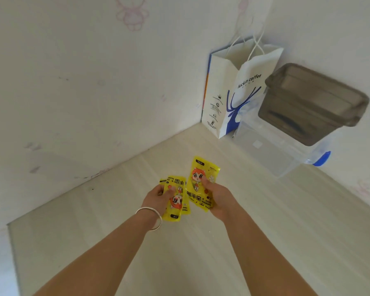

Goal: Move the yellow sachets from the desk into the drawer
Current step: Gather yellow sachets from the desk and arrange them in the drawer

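Observation:
Several yellow sachets with a red cartoon figure are in my hands above the pale wooden desk (201,253). My left hand (158,199), with a silver bangle on its wrist, grips a small stack of yellow sachets (176,199) by the left side. My right hand (218,199) holds another yellow sachet (201,174) upright, thumb pressed on its front; a further sachet shows beneath it. No drawer is in view.
A white and blue paper coffee bag (233,92) stands in the desk's far corner. Right of it sits a clear plastic box (276,150) with a blue clip, and a grey-brown tub (314,103) rests on top. Walls close the desk on the left and back.

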